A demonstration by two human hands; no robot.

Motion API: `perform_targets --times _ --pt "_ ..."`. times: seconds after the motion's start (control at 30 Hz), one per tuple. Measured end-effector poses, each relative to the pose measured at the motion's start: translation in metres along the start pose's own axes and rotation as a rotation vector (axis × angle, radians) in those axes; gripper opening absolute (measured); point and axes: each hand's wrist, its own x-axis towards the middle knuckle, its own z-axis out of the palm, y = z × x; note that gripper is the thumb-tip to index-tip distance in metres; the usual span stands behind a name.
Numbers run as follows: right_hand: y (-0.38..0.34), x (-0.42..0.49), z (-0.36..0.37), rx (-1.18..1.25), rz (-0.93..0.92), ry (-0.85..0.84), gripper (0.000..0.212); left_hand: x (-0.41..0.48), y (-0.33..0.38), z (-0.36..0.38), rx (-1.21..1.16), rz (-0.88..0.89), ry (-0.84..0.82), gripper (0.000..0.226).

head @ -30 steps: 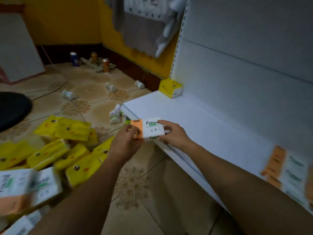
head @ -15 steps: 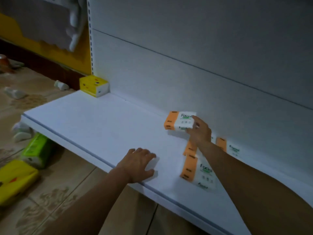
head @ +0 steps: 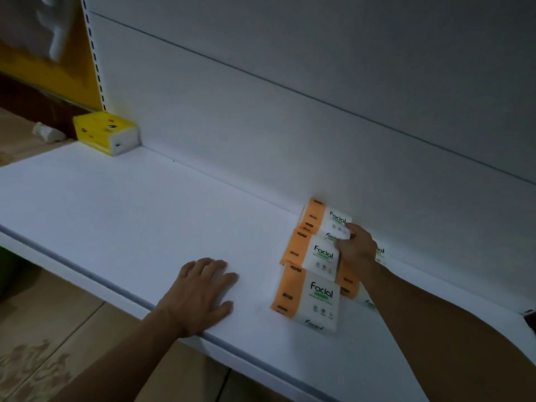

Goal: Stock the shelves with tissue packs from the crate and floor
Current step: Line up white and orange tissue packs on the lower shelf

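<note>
- Shelf (head: 145, 213): a white board that runs from lower right to upper left, closed behind by a white back panel (head: 261, 126).
- Rear tissue pack (head: 322, 217): orange and white, printed "Facial"; it lies flat on the shelf with its far edge against the back panel.
- Middle tissue pack (head: 311, 252) and front tissue pack (head: 307, 297): same make, lying in a column in front of the rear one, each touching or slightly overlapping its neighbour.
- Further packs (head: 349, 285): more of the same kind lie just right of the column, largely hidden by the right forearm; their number cannot be told.
- Right hand (head: 356, 250): at the right end of the rear tissue pack, thumb on its top face and fingers curled down at its near side, gripping it.
- Left hand (head: 200, 294): flat, palm down on the shelf near the front edge, fingers spread and straight, holding nothing; it lies well apart from the right hand and left of the column.
- Yellow tissue pack (head: 106, 136): lies alone in the far left back corner of the shelf, beside the slotted upright (head: 94, 59).
- Floor (head: 43, 358): patterned tiles below the shelf's front edge.
</note>
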Motion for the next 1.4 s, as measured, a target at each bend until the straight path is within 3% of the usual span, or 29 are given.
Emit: perform_targets --times 0.33,0.5,0.57,0.63,0.73,0.97,1.13,1.2,1.27,1.33,1.4 --pt "-0.004 0.0 0.013 -0.126 -0.066 0.014 0.062 -0.002 -0.001 -0.003 -0.039 -0.037 -0.023 0.051" --pt "-0.023 -0.018 0.009 -0.498 -0.22 0.089 0.071 -0.008 -0.003 -0.009 -0.12 -0.02 -0.007 0.086" --pt "-0.041 -0.031 0.015 -0.57 -0.325 0.083 0.075 -0.023 -0.017 -0.013 -0.171 -0.059 0.031 0.082" --pt "-0.062 -0.046 0.029 -0.576 -0.452 0.056 0.074 -0.045 -0.04 -0.018 -0.13 -0.083 0.086 0.064" --pt "-0.1 -0.081 0.063 -0.527 -0.603 -0.029 0.073 -0.095 -0.082 -0.028 -0.064 -0.267 0.15 0.051" --pt "-0.185 -0.236 0.18 -0.391 -0.957 -0.371 0.073 -0.274 -0.145 -0.06 -0.032 -0.772 0.193 0.059" --pt "-0.213 -0.371 0.256 -0.323 -1.107 -0.674 0.072 -0.412 -0.145 -0.065 -0.086 -1.342 0.276 0.062" --pt "-0.217 -0.418 0.283 -0.339 -1.263 -0.769 0.072 -0.451 -0.138 -0.054 -0.082 -1.419 0.203 0.073" --pt "-0.219 -0.462 0.306 -0.319 -1.371 -0.879 0.071 -0.482 -0.139 -0.05 -0.138 -1.517 0.092 0.063" --pt "-0.216 -0.501 0.324 -0.303 -1.379 -1.032 0.071 -0.506 -0.143 -0.047 -0.176 -1.608 0.099 0.048" --pt "-0.209 -0.531 0.339 -0.297 -1.332 -1.158 0.073 -0.526 -0.146 -0.041 -0.231 -1.69 0.141 0.049"
